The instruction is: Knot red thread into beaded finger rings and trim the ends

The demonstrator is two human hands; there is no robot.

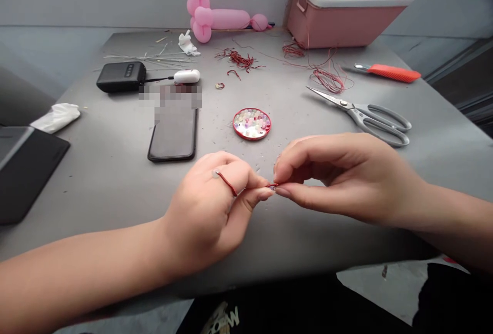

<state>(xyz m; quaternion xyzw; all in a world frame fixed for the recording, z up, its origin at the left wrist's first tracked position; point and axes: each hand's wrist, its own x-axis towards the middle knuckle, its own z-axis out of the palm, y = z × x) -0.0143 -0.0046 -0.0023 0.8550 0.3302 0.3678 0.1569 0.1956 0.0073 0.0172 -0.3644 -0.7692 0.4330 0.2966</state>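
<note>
My left hand and my right hand meet above the near part of the grey table. A thin red cord with a pale bead at one end runs over my left forefinger, and both hands pinch its other end between thumb and forefinger where the fingertips touch. Just beyond the hands lies a round red-rimmed dish with several small pastel beads in it.
A black phone lies left of the dish, a black power bank with white plug behind. Grey scissors, an orange-handled tool, red thread scraps, a pink basket and pink balloon lie farther back. A dark laptop lies left.
</note>
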